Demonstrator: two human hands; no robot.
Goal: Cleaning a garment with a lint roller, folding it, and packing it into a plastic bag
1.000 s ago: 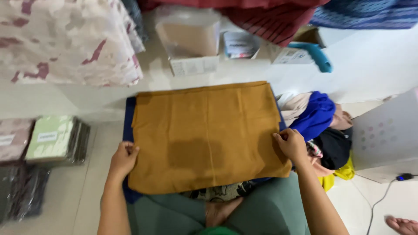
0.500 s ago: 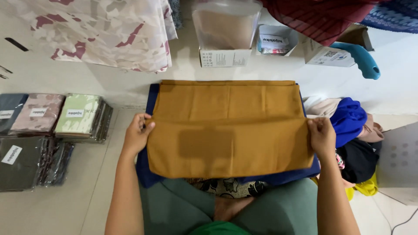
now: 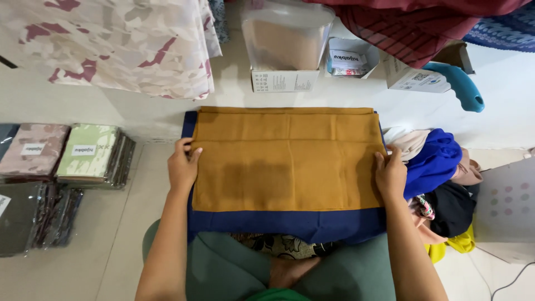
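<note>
Pale tiled floor carries a folded mustard woven cloth (image 3: 287, 159) over a navy cloth (image 3: 290, 223), mostly hidden beneath. Left hand (image 3: 183, 164) and right hand (image 3: 390, 174) pinch the mustard cloth's side edges, fingertips tucked under.

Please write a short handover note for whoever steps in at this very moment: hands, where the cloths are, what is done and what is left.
Left hand: grips the left edge of the mustard cloth.
Right hand: grips its right edge.
Cloths: the mustard cloth lies folded flat on a navy cloth, which shows along the near and left edges. Loose cloths are heaped to the right; wrapped packs are stacked to the left.
Done: mustard cloth folded to a rectangle, smooth.
Left: it is not wrapped like the packs; the heap looks unfolded.
</note>
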